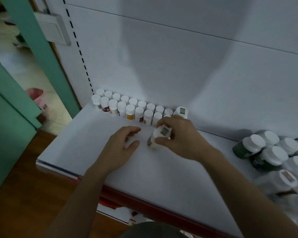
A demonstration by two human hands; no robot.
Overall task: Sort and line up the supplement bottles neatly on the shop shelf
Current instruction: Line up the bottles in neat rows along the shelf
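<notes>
The right hand (181, 138) pinches a small white bottle (156, 138), tilted just above the shelf (96, 134); the left hand (122, 146) hovers beside it, fingers loosely curled, holding nothing. Placing seems underway: next, stand it upright at the open right end of the two rows (127, 107) by the back wall.

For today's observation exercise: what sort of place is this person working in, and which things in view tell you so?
Probably a small shop or pharmacy. A white display shelf with a slotted upright holds two neat rows of white-capped bottles, more dark green bottles wait at the right, and the right hand holds another.
</notes>
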